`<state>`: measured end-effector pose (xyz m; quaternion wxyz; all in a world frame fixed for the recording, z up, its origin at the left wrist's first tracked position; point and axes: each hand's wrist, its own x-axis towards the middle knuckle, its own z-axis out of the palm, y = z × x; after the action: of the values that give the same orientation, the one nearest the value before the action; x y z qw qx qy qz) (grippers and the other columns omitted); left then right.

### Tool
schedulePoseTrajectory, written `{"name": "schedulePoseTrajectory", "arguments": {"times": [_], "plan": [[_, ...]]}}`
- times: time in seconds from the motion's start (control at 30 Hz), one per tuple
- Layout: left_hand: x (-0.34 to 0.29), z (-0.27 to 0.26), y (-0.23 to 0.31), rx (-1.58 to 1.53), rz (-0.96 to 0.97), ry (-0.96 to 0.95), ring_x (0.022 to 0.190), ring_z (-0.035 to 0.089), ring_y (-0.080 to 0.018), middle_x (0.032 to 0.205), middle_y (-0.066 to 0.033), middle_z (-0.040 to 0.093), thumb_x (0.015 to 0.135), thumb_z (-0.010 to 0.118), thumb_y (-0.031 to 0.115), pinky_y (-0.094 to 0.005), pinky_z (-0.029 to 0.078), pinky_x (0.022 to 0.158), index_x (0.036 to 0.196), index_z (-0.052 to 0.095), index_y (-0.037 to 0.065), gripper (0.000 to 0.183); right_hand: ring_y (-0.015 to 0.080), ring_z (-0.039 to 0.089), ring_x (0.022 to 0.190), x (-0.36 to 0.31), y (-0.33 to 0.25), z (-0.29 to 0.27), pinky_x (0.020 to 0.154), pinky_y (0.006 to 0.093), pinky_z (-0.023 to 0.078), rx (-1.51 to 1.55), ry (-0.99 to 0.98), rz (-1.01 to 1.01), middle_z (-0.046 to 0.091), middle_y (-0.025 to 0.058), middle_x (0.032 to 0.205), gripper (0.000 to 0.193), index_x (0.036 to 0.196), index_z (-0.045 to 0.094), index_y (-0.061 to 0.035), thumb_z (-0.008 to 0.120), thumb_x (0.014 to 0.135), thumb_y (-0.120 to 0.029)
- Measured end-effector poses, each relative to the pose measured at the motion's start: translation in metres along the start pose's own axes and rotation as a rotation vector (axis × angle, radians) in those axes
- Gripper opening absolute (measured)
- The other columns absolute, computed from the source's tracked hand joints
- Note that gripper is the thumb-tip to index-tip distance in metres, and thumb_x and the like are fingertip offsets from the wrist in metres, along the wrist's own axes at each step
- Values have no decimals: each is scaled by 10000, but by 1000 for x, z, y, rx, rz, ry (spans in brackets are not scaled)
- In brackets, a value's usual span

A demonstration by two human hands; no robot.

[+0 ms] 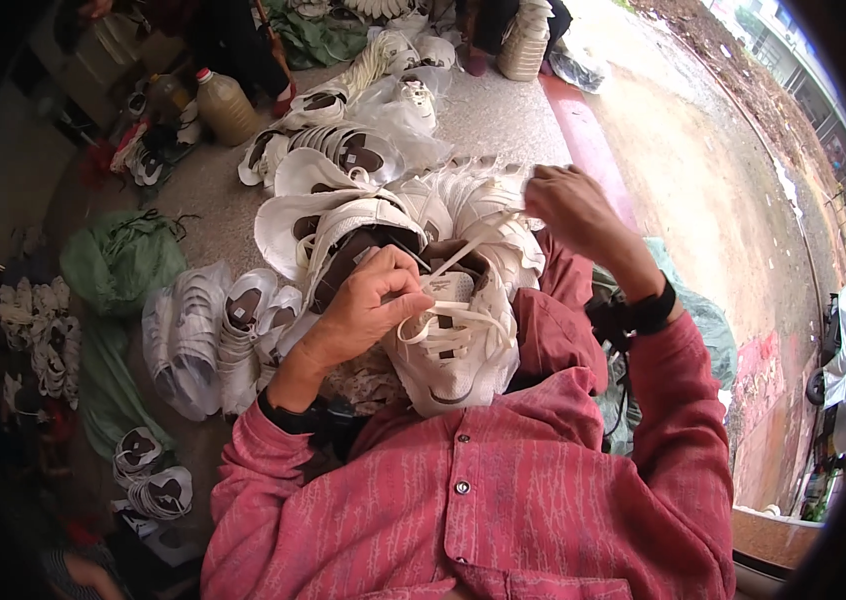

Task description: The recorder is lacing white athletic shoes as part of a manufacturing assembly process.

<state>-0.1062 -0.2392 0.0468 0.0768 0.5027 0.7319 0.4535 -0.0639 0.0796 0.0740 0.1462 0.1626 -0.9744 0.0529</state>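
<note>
A white shoe upper (455, 372) rests on my lap with its toe toward me, and a cream shoelace (471, 246) runs through its eyelets. My right hand (579, 208) is closed on the lace, which stretches up and right from the shoe. Beside the lacing, my left hand (375, 302) pinches a loop of lace with thumb and fingers; the exact grip is partly hidden. Just beyond both hands lie more white uppers with brown linings (368, 215) and a nested row of white uppers (488, 195).
Bagged stacks of uppers (188, 335) and a green plastic bag (123, 262) are on the floor at left. A large red-capped jug (226, 106) stands farther off. Other people's legs (243, 50) show at the back. Pavement (683, 200) extends at right.
</note>
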Motion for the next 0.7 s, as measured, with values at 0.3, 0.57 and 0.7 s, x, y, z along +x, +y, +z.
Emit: {"name": "schedulePoseTrajectory", "arguments": {"times": [0.3, 0.57, 0.7], "plan": [[28, -3, 23, 46, 10, 63, 786, 586, -196, 796, -67, 606, 860, 652, 65, -310, 462, 739, 885, 674, -13, 85, 80, 531, 890, -30, -46, 17, 760, 235, 423, 1292, -256, 147, 580, -21, 1011, 260, 1064, 668, -87, 758, 847, -197], [57, 28, 9, -46, -119, -324, 769, 590, -219, 813, -76, 602, 808, 689, 96, -307, 459, 703, 911, 688, 29, 123, 70, 528, 927, -42, -56, 56, 818, 219, 418, 1677, -167, 191, 570, -36, 978, 137, 932, 629, -64, 739, 856, -94], [58, 34, 11, -20, -51, -223, 730, 588, -233, 803, -87, 593, 800, 692, 80, -312, 464, 677, 879, 663, 19, 103, 66, 480, 843, -44, -55, 56, 738, 215, 390, 1597, -197, 224, 519, -48, 897, 158, 891, 602, -73, 674, 927, -209]]}}
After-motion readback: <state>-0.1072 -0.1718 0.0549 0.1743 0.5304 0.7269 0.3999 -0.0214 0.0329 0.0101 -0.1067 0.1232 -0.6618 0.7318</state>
